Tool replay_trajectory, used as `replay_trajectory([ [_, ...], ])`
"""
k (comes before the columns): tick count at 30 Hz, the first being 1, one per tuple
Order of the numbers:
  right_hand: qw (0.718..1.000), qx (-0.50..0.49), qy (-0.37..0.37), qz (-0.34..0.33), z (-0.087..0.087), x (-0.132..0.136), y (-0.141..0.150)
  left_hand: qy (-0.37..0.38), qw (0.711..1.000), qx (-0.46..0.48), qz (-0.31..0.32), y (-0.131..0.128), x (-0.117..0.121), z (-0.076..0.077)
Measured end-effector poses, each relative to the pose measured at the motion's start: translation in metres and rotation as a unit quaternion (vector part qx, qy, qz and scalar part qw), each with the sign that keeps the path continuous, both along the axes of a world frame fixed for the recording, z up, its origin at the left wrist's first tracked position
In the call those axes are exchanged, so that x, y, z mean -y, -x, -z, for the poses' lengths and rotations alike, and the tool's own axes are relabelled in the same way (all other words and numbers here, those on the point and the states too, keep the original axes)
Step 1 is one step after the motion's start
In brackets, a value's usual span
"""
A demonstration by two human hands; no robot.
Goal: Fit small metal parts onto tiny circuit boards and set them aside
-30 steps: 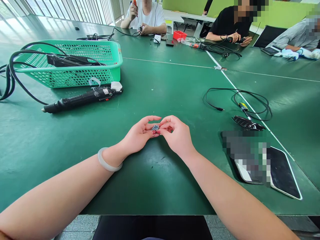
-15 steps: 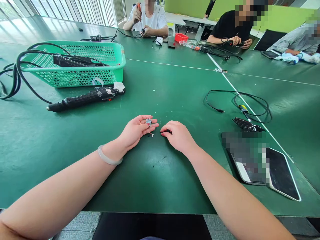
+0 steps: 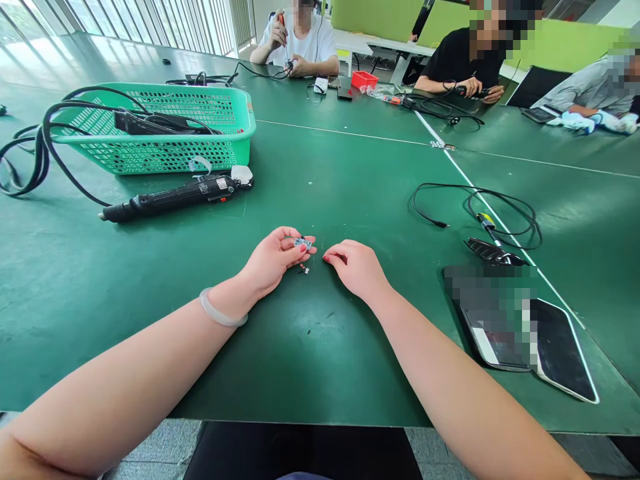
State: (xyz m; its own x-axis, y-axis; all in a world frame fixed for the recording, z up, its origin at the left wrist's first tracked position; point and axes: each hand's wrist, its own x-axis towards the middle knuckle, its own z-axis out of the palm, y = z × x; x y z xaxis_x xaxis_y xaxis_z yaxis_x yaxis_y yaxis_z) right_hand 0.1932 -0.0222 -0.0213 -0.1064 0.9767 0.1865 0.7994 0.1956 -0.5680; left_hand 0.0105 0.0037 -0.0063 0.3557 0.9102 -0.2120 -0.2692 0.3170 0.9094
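My left hand (image 3: 278, 261) is closed with the thumb pressing a small light-blue circuit board (image 3: 303, 244) against the fingers. Just below those fingers a tiny white connector (image 3: 307, 271) shows, with short dark and reddish bits beside it; whether it hangs from the board or lies on the table I cannot tell. A short gap to the right, my right hand (image 3: 358, 268) rests low over the table, thumb and index fingertip pinched together. Anything between those fingertips is too small or hidden to make out.
A green basket (image 3: 175, 160) with black cables stands at the left, a black electric screwdriver (image 3: 180, 197) before it. Right lie a coiled cable (image 3: 505, 193), a hair clip (image 3: 493, 252) and two phones (image 3: 565, 347). Several people sit across the green table (image 3: 300, 373).
The circuit board has turned in my left hand, and the thumb now lies over its front. My right fingertips have closed into a tighter pinch; the dark gap or piece between them no longer shows.
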Motion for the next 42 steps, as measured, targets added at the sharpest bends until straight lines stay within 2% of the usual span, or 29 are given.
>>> replay_trajectory([
  [6, 0.998, 0.02, -0.017, 0.054, -0.002, 0.004, -0.005, 0.012, 1.0, -0.001, -0.011, 0.001, -0.002, 0.002],
  [8, 0.999, 0.03, -0.037, 0.024, -0.005, 0.008, 0.001, 0.01, 1.0, -0.002, -0.018, 0.001, -0.003, 0.003],
  [11, 0.995, 0.047, -0.052, -0.073, -0.006, 0.013, 0.015, 0.014, 0.999, 0.005, -0.044, 0.002, -0.003, 0.003],
  [14, 0.991, 0.064, -0.053, -0.108, -0.004, 0.014, 0.025, 0.02, 0.997, 0.018, -0.066, 0.002, -0.003, 0.002],
  [21, 0.988, 0.09, -0.07, -0.108, -0.001, 0.011, 0.026, 0.016, 0.997, -0.003, -0.07, -0.002, -0.002, 0.001],
  [27, 0.986, 0.107, -0.067, -0.108, -0.003, 0.012, 0.025, -0.019, 0.997, -0.049, -0.062, -0.003, -0.001, 0.001],
  [35, 0.998, -0.035, -0.038, -0.04, -0.012, 0.011, 0.012, -0.077, 0.993, -0.086, -0.025, -0.002, 0.001, 0.006],
  [42, 0.996, 0.025, -0.024, -0.085, -0.006, 0.013, 0.023, -0.109, 0.987, -0.115, -0.03, -0.001, 0.001, 0.006],
])
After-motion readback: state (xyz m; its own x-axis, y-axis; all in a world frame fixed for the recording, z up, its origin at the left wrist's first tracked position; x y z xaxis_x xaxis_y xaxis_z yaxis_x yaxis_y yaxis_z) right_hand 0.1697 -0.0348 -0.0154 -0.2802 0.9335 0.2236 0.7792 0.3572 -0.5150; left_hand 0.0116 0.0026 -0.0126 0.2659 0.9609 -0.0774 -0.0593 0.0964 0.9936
